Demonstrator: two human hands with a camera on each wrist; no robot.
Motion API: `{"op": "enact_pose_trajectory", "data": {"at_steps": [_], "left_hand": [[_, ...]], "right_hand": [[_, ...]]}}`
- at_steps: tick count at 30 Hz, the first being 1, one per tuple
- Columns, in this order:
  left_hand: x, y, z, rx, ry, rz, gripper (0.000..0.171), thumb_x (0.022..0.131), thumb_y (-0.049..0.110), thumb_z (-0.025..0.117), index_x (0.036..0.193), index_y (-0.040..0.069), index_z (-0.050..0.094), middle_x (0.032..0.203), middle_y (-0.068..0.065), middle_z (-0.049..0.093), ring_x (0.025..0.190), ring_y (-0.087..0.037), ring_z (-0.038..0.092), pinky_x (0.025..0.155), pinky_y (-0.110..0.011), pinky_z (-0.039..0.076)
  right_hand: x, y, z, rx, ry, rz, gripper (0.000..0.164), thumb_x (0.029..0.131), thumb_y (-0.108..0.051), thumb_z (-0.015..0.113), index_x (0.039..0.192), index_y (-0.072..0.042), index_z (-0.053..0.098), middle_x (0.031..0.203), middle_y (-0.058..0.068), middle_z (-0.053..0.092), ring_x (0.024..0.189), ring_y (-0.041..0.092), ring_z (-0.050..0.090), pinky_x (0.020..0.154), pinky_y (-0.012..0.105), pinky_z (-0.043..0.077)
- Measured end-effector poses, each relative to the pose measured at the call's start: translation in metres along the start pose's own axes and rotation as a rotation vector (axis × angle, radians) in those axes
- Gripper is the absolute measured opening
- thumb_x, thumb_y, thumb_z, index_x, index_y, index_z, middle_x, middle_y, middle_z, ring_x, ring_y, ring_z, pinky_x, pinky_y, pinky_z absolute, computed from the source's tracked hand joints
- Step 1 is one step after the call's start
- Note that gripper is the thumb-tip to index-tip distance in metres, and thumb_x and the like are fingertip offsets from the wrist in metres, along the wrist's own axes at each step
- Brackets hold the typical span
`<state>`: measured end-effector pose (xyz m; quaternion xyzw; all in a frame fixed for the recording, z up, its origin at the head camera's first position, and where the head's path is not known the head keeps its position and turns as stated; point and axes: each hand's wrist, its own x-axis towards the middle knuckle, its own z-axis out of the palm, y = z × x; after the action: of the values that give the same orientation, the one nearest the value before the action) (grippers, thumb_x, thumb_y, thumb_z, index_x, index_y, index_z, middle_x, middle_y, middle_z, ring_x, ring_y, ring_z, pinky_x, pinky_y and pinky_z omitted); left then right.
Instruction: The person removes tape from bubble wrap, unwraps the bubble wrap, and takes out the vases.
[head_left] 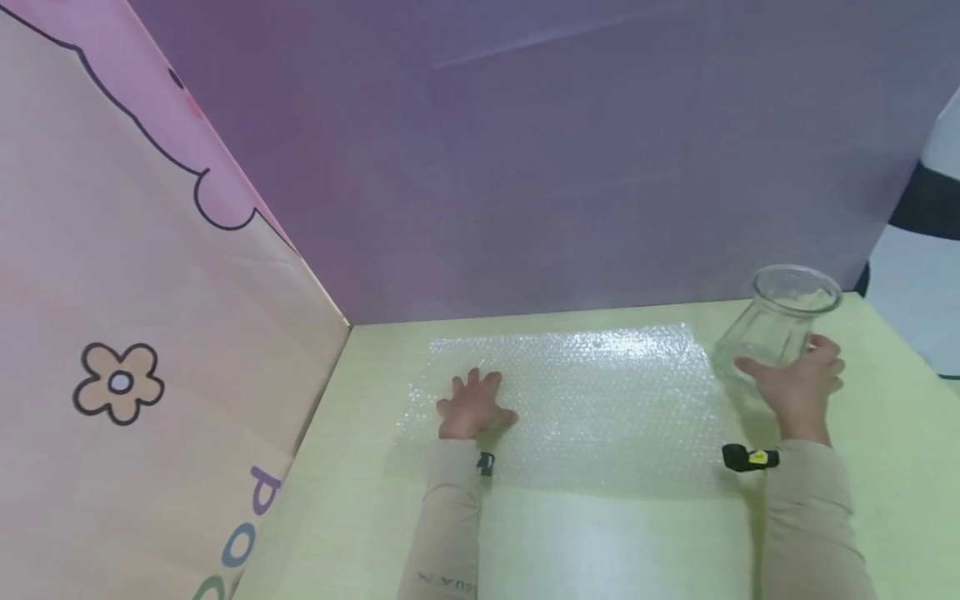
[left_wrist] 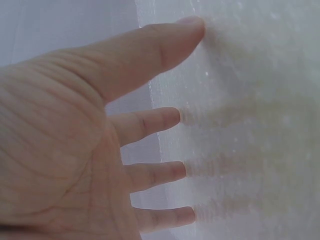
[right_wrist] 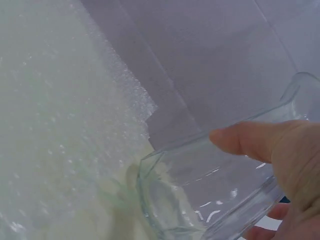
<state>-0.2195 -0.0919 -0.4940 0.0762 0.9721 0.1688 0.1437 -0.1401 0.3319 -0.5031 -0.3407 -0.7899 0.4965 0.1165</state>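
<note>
A sheet of clear bubble wrap lies flat across the table. My left hand is over its left part with fingers spread; in the left wrist view the thumb and fingertips touch the bubbled surface. At the sheet's right edge my right hand grips a clear glass vase with a flared rim. Tilted, the vase has its mouth up and to the right. In the right wrist view the thumb presses along one side of the glass, and other fingers show on the far side.
The pale yellow-green table ends against a purple-grey backdrop. A printed panel with a flower and letters stands along the left side. A white and black shape shows beyond the right edge.
</note>
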Motion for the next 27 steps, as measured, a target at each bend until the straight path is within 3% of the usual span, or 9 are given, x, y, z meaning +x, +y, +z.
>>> {"op": "enact_pose_trajectory", "data": {"at_steps": [3, 9, 13, 20, 27], "left_hand": [[0.001, -0.001, 0.000, 0.009, 0.004, 0.006, 0.080, 0.086, 0.043, 0.079, 0.155, 0.024, 0.044, 0.168, -0.017, 0.027, 0.154, -0.050, 0.020, 0.111, -0.081, 0.024], [0.003, -0.001, 0.000, 0.011, 0.013, 0.019, 0.080, 0.085, 0.044, 0.079, 0.154, 0.024, 0.046, 0.167, -0.017, 0.029, 0.153, -0.050, 0.023, 0.110, -0.081, 0.027], [0.003, 0.001, 0.000, 0.013, 0.018, 0.018, 0.079, 0.085, 0.043, 0.080, 0.154, 0.024, 0.046, 0.166, -0.017, 0.031, 0.152, -0.050, 0.024, 0.109, -0.080, 0.028], [0.003, 0.001, 0.000, 0.018, 0.021, 0.011, 0.079, 0.085, 0.044, 0.080, 0.154, 0.024, 0.046, 0.167, -0.016, 0.030, 0.152, -0.050, 0.024, 0.109, -0.080, 0.028], [0.004, -0.002, 0.003, 0.015, 0.012, 0.000, 0.080, 0.084, 0.044, 0.081, 0.154, 0.024, 0.046, 0.167, -0.016, 0.030, 0.152, -0.049, 0.024, 0.109, -0.080, 0.028]], "right_hand": [[-0.001, -0.005, -0.002, -0.043, 0.035, -0.002, 0.113, 0.087, -0.049, 0.074, 0.158, -0.007, -0.003, 0.159, 0.031, 0.006, 0.143, 0.047, 0.014, 0.117, 0.068, 0.029], [-0.001, -0.018, -0.001, 0.085, 0.145, 0.037, 0.098, 0.087, -0.045, 0.076, 0.153, -0.021, 0.009, 0.157, 0.011, 0.016, 0.142, 0.026, 0.016, 0.115, 0.047, 0.030], [0.000, -0.021, -0.001, 0.112, 0.180, 0.058, 0.091, 0.088, -0.043, 0.075, 0.152, -0.026, 0.014, 0.154, 0.005, 0.021, 0.139, 0.020, 0.018, 0.113, 0.040, 0.033], [-0.004, -0.024, -0.002, 0.162, 0.231, 0.058, 0.072, 0.089, -0.040, 0.074, 0.140, -0.033, 0.024, 0.130, -0.021, 0.025, 0.124, 0.006, 0.020, 0.103, 0.027, 0.032], [-0.009, -0.026, 0.001, 0.247, 0.289, 0.008, 0.055, 0.092, -0.029, 0.071, 0.129, -0.032, 0.031, 0.110, -0.025, 0.025, 0.112, -0.001, 0.025, 0.095, 0.020, 0.030]]}}
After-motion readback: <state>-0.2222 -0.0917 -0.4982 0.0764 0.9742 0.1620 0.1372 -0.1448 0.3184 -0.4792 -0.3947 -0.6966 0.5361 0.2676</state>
